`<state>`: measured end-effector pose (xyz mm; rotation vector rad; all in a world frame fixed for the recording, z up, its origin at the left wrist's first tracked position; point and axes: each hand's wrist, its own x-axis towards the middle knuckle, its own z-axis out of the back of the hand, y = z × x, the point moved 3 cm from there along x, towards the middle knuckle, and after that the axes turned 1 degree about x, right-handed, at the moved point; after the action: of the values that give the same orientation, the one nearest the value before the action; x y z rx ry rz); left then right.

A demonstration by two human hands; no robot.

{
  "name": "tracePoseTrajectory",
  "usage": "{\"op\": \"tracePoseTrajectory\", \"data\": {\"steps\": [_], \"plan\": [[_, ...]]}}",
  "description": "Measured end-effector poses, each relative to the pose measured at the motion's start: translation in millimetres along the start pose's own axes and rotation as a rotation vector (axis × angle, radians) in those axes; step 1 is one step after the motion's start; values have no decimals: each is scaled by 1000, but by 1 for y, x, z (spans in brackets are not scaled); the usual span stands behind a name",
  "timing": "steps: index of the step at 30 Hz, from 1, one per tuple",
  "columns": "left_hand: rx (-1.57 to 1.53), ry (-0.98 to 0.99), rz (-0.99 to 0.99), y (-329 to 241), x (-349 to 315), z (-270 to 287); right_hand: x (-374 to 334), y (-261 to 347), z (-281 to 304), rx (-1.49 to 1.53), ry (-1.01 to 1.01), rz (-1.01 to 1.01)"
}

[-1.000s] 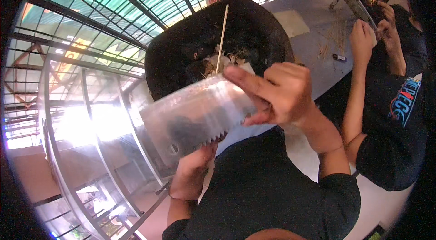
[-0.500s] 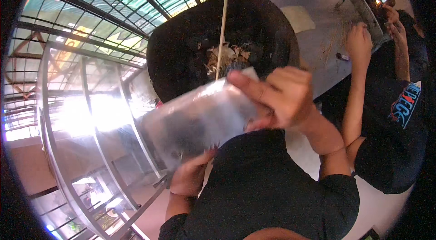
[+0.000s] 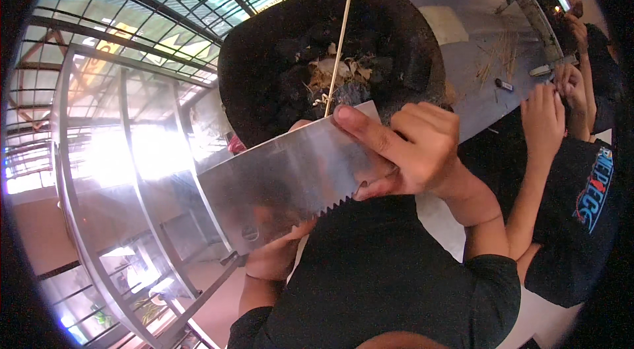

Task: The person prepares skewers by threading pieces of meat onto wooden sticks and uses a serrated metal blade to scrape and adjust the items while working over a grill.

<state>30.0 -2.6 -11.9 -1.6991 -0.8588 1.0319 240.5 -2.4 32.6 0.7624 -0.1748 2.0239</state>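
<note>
My right hand (image 3: 419, 147) is closed round one end of a broad metal cleaver (image 3: 284, 171), its thumb laid along the upper edge. The blade has a row of teeth on its lower edge and a hole near the far-left corner. Behind the blade is my left hand (image 3: 282, 242), mostly hidden, with only the wrist side and a fingertip showing past the edges. A thin wooden stick (image 3: 340, 45) slants up from behind the blade, apparently held in that hand. Pale curls cling to the stick just above the blade. Beyond lies a black round pan (image 3: 254, 71) with charcoal and shavings (image 3: 360, 71).
A metal-framed clear panel (image 3: 129, 144) stands close on my left. On the grey table (image 3: 456, 85) at right lie loose thin sticks (image 3: 498, 55) and a lighter (image 3: 503, 85). A co-worker's hands (image 3: 545, 114) are at the right. A wire grille (image 3: 132, 19) runs along the back.
The cleaver was blurred by motion and is now sharp, its toothed edge showing. The stick appears slightly farther right. The co-worker's hands have come together lower down.
</note>
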Motion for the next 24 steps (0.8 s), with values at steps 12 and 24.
{"op": "tracePoseTrajectory", "data": {"steps": [12,24], "plan": [[-93,19,28,-2,-6,-5,14,6,-1,-10,-44,29],[-198,12,16,-6,1,-8,7,-1,-8,-64,-60,-52]]}}
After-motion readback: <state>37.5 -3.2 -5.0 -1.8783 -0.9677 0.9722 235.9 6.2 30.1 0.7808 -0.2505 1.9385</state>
